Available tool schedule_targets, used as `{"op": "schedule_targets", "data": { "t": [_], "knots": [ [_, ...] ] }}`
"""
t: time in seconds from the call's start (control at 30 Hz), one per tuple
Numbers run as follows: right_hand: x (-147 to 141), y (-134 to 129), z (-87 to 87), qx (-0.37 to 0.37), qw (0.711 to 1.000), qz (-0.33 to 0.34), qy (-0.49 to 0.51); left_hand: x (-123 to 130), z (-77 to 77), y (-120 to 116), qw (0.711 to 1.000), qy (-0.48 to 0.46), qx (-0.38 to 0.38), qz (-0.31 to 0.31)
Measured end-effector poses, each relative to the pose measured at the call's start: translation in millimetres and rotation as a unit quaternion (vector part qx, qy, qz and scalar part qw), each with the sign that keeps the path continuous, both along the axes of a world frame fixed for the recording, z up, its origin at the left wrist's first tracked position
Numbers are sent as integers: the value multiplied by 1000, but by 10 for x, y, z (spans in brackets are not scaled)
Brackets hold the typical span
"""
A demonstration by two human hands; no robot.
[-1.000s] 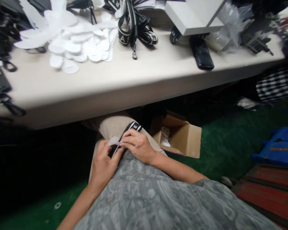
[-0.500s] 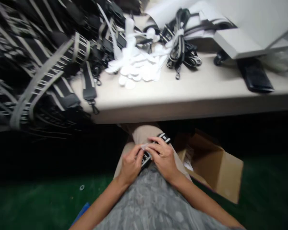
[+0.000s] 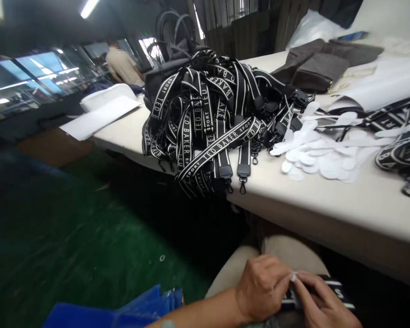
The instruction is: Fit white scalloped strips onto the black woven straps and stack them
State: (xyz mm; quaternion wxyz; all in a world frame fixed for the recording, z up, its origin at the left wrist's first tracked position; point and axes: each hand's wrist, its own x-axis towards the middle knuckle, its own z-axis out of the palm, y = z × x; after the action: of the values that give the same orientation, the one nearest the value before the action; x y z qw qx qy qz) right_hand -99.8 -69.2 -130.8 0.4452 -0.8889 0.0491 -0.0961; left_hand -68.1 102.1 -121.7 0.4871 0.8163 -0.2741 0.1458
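The person's left hand (image 3: pixel 261 287) and right hand (image 3: pixel 326 298) meet at the near right, above the lap. The fingers of both are clamped together on a small white piece (image 3: pixel 294 276), pinched between their tips. Under them a black strap (image 3: pixel 340 291) with white stripes lies across the lap, partly hidden by the hands.

Beyond, on the counter (image 3: pixel 372 205), a big tangled heap of lettered straps (image 3: pixel 205 118) hangs over the near edge, with metal clips dangling. Just right of it lies a pile of white rounded strips (image 3: pixel 321 157); dark brown fabric (image 3: pixel 321 66) sits farther back. At the far left stands another person (image 3: pixel 123 64), in a beige top.
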Motion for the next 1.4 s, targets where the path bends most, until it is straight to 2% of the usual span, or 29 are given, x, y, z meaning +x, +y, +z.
{"op": "schedule_targets", "data": {
  "t": [0.13,0.27,0.4,0.5,0.57,0.7,0.77,0.9,1.07,1.17,1.33,1.4],
  "knots": [
    [12,133,122,52,994,-71,58,30,57,36,997,-64,39,-16],
    [28,145,222,93,983,-118,109,51,104,57,991,-115,65,-35],
    [4,120,280,123,975,-115,145,58,111,54,988,-135,55,-42],
    [-21,138,285,133,978,-100,129,50,79,39,992,-112,39,-30],
    [-23,169,279,102,987,-84,95,38,50,34,995,-95,34,-22],
    [-8,234,275,-42,998,-44,33,10,3,74,996,-85,30,-28],
    [-7,248,275,-86,996,-24,3,0,-10,107,996,-76,25,-38],
    [-9,253,269,-67,997,-14,-21,24,-13,147,998,-17,-2,-61],
    [-6,338,339,-34,999,-22,-28,173,58,154,987,143,-51,-55],
    [15,394,375,-23,999,-33,-27,302,90,165,964,230,-77,-113],
    [67,380,349,-32,996,-81,6,453,28,198,922,314,-112,-196],
    [63,364,348,-27,996,-81,9,460,17,219,923,309,-104,-205]
  ]
}}
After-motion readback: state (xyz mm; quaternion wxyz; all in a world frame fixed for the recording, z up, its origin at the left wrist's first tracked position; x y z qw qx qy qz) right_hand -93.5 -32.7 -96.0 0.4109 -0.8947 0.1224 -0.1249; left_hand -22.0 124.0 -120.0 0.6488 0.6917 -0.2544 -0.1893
